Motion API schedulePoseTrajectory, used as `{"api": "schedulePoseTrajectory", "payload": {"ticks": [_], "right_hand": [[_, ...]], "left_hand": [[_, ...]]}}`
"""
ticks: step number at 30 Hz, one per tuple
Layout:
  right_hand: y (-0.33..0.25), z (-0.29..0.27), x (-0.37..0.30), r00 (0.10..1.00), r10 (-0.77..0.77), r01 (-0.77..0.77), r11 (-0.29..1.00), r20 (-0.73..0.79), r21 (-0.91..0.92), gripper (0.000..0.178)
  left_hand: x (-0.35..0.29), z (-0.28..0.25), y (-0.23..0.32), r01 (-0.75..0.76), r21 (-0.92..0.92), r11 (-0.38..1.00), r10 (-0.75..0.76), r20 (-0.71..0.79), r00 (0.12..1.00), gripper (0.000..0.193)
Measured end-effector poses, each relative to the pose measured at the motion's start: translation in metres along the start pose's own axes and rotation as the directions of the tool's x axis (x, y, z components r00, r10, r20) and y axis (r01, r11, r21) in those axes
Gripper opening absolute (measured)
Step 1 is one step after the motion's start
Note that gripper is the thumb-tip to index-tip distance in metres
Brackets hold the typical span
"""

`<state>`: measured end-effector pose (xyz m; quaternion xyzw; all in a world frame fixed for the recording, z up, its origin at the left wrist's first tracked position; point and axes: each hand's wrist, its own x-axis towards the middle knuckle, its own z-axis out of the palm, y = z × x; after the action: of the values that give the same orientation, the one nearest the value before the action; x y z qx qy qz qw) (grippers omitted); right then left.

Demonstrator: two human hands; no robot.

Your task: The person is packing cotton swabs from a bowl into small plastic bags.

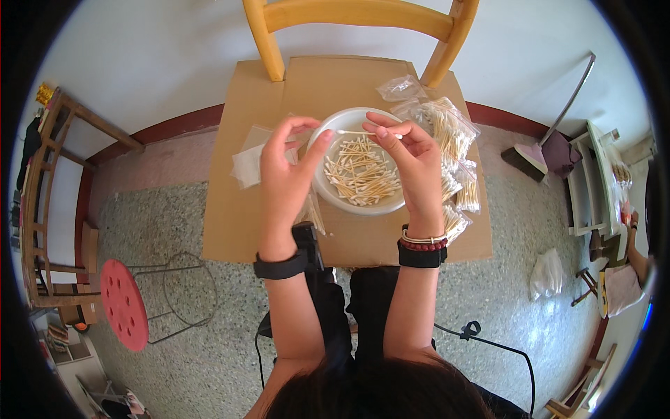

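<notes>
My right hand (413,157) pinches a cotton swab (354,133) between thumb and fingers, holding it nearly level over the far part of a white bowl (373,209). The swab's white tip points toward my left hand (287,167). That hand is open at the bowl's left rim, its thumb and fingers apart. Many loose cotton swabs (359,171) with pale wooden sticks lie jumbled in the bowl. Clear bags packed with swabs (452,136) are piled along the bowl's right side, partly behind my right hand. Flat clear bags (250,160) lie beyond my left wrist.
Cardboard (237,223) covers the surface under the bowl, with a wooden chair back (359,12) at its far edge. To the left stands a red round stool (125,305). A broom (527,160) leans at the right wall; a white plastic bag (546,274) lies on the floor.
</notes>
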<state>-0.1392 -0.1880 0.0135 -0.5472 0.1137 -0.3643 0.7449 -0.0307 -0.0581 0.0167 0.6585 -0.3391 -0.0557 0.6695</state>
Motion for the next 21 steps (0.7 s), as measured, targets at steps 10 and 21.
{"api": "schedulePoseTrajectory", "payload": {"ticks": [10,21], "right_hand": [[-0.001,0.009,-0.002,0.998,0.055,-0.057,0.994,-0.024,-0.095,0.009],[0.025,0.034,0.000,0.999,-0.023,0.013,0.963,-0.033,-0.271,0.031]], "left_hand": [[-0.020,-0.054,-0.038,0.118,0.472,0.874,-0.247,0.222,0.943,0.032],[-0.021,-0.052,-0.046,0.013,0.555,0.832,-0.100,0.127,0.987,0.025]]}}
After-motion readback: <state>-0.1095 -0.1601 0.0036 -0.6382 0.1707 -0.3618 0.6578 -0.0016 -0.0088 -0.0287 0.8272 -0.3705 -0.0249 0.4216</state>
